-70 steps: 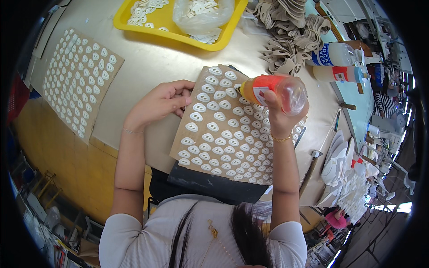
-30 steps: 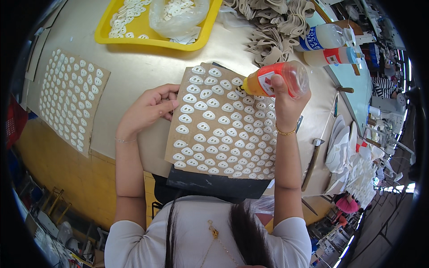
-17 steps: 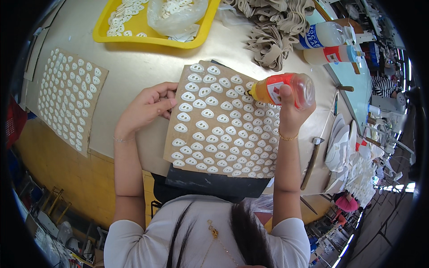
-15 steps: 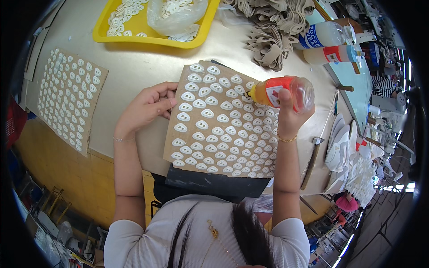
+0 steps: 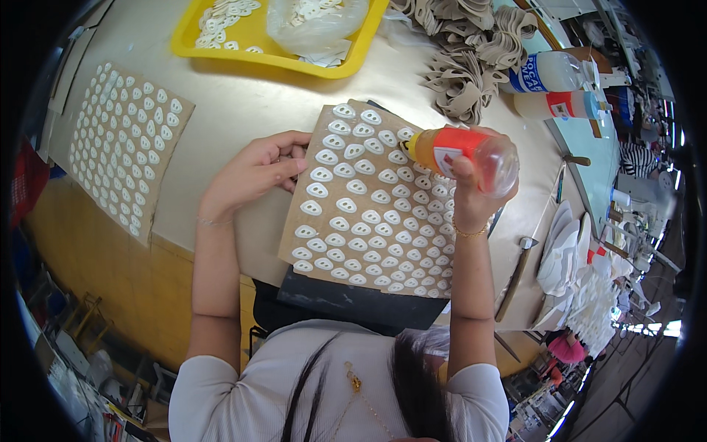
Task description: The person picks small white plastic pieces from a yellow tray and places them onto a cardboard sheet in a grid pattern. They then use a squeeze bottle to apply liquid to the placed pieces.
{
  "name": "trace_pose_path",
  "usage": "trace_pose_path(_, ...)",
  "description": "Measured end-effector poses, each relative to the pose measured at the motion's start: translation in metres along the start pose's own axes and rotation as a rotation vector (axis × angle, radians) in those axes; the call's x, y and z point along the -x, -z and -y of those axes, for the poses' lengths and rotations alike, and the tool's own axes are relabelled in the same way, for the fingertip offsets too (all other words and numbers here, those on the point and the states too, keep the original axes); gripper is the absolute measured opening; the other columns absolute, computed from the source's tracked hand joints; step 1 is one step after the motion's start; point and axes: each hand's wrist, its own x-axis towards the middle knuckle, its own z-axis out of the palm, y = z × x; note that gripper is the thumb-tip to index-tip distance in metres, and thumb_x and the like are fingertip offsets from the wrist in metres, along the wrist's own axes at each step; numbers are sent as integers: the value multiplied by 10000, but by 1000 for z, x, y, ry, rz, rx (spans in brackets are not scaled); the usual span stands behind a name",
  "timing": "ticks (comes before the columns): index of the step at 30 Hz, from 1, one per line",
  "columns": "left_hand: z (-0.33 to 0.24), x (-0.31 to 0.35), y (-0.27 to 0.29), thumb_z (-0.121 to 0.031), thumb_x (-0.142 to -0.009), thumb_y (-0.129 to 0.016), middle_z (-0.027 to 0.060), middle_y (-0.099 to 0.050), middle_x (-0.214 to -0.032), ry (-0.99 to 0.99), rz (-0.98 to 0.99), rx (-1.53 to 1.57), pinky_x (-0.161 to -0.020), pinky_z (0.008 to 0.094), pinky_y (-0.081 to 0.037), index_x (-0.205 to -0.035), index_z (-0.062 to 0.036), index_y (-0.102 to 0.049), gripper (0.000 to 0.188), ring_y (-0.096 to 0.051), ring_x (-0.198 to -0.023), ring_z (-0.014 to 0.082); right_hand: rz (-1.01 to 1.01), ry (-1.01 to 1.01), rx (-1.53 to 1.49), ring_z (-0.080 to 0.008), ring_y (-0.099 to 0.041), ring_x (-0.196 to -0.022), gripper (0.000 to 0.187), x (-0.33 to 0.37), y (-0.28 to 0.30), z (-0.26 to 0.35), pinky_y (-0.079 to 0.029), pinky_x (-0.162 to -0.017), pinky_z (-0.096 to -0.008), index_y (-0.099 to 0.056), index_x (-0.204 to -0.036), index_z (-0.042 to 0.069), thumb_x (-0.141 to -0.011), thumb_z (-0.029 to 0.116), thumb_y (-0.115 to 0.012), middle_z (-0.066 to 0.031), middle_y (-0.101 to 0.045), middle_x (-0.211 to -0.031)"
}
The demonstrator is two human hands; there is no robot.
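A brown cardboard sheet [image 5: 322,214] covered with rows of small white rounded-triangle pieces, each with two holes, lies before me. My left hand [image 5: 259,171] grips its left edge between thumb and fingers. In my right hand [image 5: 475,180] is a squeeze bottle [image 5: 458,149] with a red label, a yellow cap and amber liquid inside. The bottle is tipped on its side, its dark nozzle pointing left, close above the white pieces near the sheet's far edge. Whether the nozzle touches a piece I cannot tell. Beneath the sheet, a dark board [image 5: 353,300] shows at the near edge.
Another cardboard sheet [image 5: 156,163] of white pieces lies at left. A yellow tray [image 5: 324,71] holds loose pieces and a plastic bag. Beige cut parts [image 5: 460,85] are heaped at the far right, beside two bottles [image 5: 549,71]. A hammer [image 5: 515,276] lies to the right.
The bottle's nozzle has shifted slightly across the sheet toward its far edge, and the bottle lies flatter. My left hand keeps its grip. The whole view has shifted a little.
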Motion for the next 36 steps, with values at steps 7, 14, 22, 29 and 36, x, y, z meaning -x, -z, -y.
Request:
trace_pose_path(7,4,0,2,-120,-905,-542,-24,-520,-906,-35,31,18,-708,213,-496,-1246,-1,-491,364,-549,-816,54,38,-243,-341,-118,-589,-788,456,-11,-21,7,-491,-712,-255,-571,-987,-5,-746,324,-776,-54,-609,-907)
trace_pose_path(14,1,1,0,-119,-917,-528,-29,-498,-859,-21,13,21,-699,209,-495,-1246,7,-489,354,-539,-793,48,149,-249,-134,-110,-580,-744,437,-16,-37,12,-481,-705,-250,-615,-942,2,-719,329,-799,-35,-631,-842)
trace_pose_path(22,6,-1,2,-141,-928,-521,-25,-514,-833,-43,31,21,-682,208,-489,-1251,13,-482,361,-542,-769,48,178,-190,-104,-106,-590,-700,421,-18,-50,14,-479,-659,-239,-630,-900,5,-693,321,-817,-27,-642,-794)
trace_pose_path(29,6,-1,4,-143,-923,-529,-26,-516,-820,-49,40,-13,-666,202,-489,-1248,14,-487,363,-546,-745,50,309,-130,33,-122,-611,-658,393,-20,-55,30,-488,-619,-245,-646,-850,15,-640,280,-847,-44,-653,-782)
trace_pose_path(36,4,0,3,-142,-917,-540,-32,-515,-818,-38,20,-18,-650,194,-482,-1250,8,-490,369,-540,-730,42,328,-17,121,-132,-625,-666,412,-14,-46,30,-493,-616,-251,-646,-855,23,-627,297,-853,-37,-644,-767)
